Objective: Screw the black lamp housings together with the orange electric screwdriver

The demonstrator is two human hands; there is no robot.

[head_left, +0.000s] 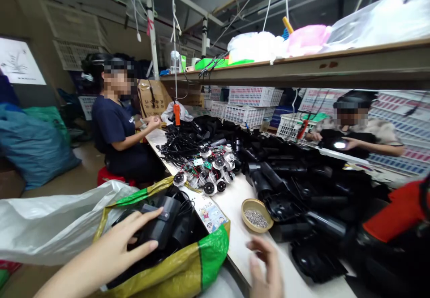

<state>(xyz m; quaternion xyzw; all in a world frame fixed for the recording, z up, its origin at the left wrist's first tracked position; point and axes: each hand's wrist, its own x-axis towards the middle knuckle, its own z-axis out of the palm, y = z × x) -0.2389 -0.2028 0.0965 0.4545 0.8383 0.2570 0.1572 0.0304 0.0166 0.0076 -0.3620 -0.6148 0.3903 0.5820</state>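
Low in the view, my left hand reaches into a woven sack with yellow and green bands. Its thumb and fingers are around one end of a black plastic housing, which lies on other black parts and a coiled cable in the sack. My right hand is by the table's near edge, slightly blurred, with half-curled fingers apart and nothing visible in them. Just beyond it stands a small bowl of little metal pieces, likely screws. Black plastic housings are heaped to the right.
White motor-like parts with wires and black cables are piled on the table. An orange-handled tool hangs beyond; a red-orange object is close at right. One person sits left, another across. A shelf runs overhead.
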